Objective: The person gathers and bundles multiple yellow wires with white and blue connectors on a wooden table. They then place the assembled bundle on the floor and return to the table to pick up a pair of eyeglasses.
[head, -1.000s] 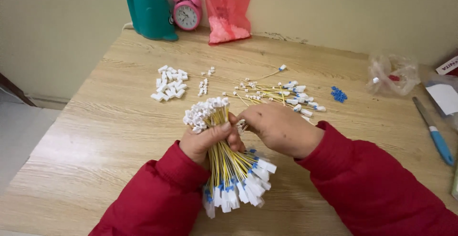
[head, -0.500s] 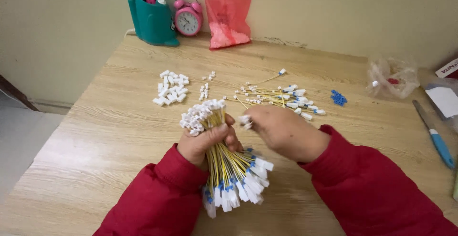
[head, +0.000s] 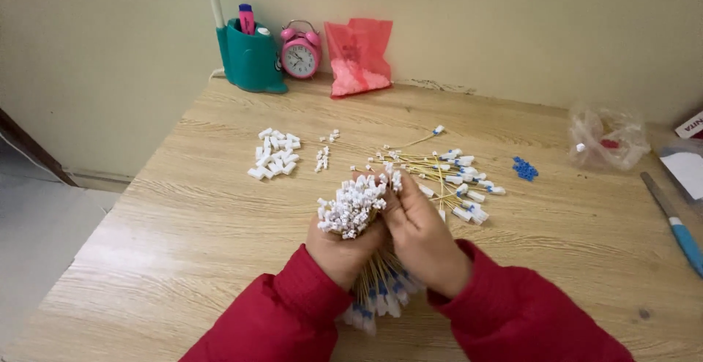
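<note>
Head view: two hands, left hand [head: 343,248] and right hand [head: 423,234], each grip closed around one bundle [head: 354,208] of thin yellow white-tipped wires above the wooden bench [head: 183,237].

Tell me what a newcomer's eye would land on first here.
First, the wire bundle with white tips, gripped upright in the left hand at the table's near edge, with the right hand against its top. Next, the loose wires fanned out just behind the hands and the white connector pile to their left. At the back wall, a pink clock stands between a teal holder and a red bag.
</note>
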